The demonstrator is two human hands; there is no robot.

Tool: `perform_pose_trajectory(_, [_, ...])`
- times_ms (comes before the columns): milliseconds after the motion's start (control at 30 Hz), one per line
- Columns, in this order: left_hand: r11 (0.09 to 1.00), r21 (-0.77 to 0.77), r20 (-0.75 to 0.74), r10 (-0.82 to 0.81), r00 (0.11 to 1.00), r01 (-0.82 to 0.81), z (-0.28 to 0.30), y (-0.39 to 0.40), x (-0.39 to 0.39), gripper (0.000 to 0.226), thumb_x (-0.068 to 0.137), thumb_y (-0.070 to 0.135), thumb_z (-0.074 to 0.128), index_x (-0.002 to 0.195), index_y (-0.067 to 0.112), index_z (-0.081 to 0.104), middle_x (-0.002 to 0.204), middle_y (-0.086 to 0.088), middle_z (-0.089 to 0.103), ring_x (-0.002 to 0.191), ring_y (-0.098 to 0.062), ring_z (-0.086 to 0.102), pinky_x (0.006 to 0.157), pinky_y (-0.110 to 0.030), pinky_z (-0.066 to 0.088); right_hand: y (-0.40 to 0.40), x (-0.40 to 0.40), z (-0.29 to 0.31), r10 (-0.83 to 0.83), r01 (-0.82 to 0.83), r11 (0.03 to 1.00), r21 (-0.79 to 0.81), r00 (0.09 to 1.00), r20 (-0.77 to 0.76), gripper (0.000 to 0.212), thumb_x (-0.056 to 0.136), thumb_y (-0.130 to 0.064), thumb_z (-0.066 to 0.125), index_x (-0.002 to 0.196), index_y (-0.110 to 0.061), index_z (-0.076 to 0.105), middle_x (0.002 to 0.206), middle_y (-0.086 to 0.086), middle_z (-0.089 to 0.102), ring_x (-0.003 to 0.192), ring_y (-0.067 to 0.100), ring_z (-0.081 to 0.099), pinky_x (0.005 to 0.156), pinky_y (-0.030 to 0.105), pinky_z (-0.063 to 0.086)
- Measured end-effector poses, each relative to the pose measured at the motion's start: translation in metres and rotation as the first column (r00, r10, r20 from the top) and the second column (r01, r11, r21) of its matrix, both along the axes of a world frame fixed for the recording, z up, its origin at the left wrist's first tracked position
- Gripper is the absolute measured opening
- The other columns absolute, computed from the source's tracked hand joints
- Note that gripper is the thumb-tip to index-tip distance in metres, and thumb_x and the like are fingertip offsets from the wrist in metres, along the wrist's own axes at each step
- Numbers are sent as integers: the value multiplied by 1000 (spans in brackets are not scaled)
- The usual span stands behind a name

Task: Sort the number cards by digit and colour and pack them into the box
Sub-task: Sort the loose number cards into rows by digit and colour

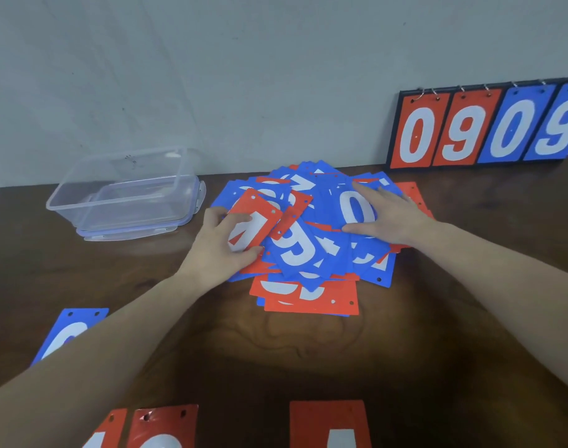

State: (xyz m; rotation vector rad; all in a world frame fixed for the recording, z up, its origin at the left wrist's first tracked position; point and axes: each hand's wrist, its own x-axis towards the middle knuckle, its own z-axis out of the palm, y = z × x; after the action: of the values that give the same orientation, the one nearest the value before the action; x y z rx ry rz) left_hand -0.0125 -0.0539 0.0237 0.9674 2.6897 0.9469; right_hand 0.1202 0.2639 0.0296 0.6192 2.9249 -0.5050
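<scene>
Left hand (223, 244) pinches red card (255, 221) — right hand (389, 211) flat, seemingly pressing pile (308, 253).

body: two bare forearms | left grip (223, 242): no rings | right grip (391, 216): no rings, no watch

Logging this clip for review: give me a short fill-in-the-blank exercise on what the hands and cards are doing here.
1. The left hand grips a ____ card from the pile.
2. The right hand rests flat on a blue card showing the digit ____.
3. The clear box holds ____ cards.
4. The scoreboard by the wall reads ____.

Missing words: red; 0; no; 0909
</scene>
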Motion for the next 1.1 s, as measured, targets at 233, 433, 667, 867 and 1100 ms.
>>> perform_pose_trajectory(233, [995,93,42,25,999,-29,8,6,16,34,91,28,71,121,36,57,126,12,40,114,0,45,91,-14,36,-5,5,1,-43,42,999,-8,990,-132,97,77,-74,66,156,-40,22,148,-3,53,138,26,45,115,46,31])
perform_pose_trajectory(433, [901,354,329,132,935,-252,16,8,24,34,96,5,62,110,36,61,115,21,63,106,-3,62,92,-28,54,-26,34,4,-275,93,913,-397,860,-430,74,88,-20,77,150,-32,39,152,-8,44,139,17,42,104,33,44])
perform_pose_trajectory(667, [793,459,554,98,827,-401,14,-12,48,36,95,3,65,113,34,65,121,4,69,110,-19,69,95,-51,57,-62,79,3,-567,171,707,-687,718,-405,75,91,-14,74,150,-42,38,157,-15,37,138,4,38,97,25,47])
perform_pose_trajectory(867, [812,460,591,21,806,-359,19,-46,83,51,92,-5,65,123,35,64,124,6,69,113,-20,68,96,-48,56,-96,111,-2,-551,171,671,-721,766,-331,60,97,-13,66,147,-42,47,156,-15,39,145,9,33,97,19,41])
perform_pose_trajectory(1100, [783,427,695,35,718,-452,31,-76,125,31,98,8,62,115,32,70,116,4,74,105,-18,72,100,-46,54,-123,142,-3,-653,216,617,-757,677,-339,36,104,-34,54,139,-40,58,137,-22,50,106,-12,50,71,7,45])
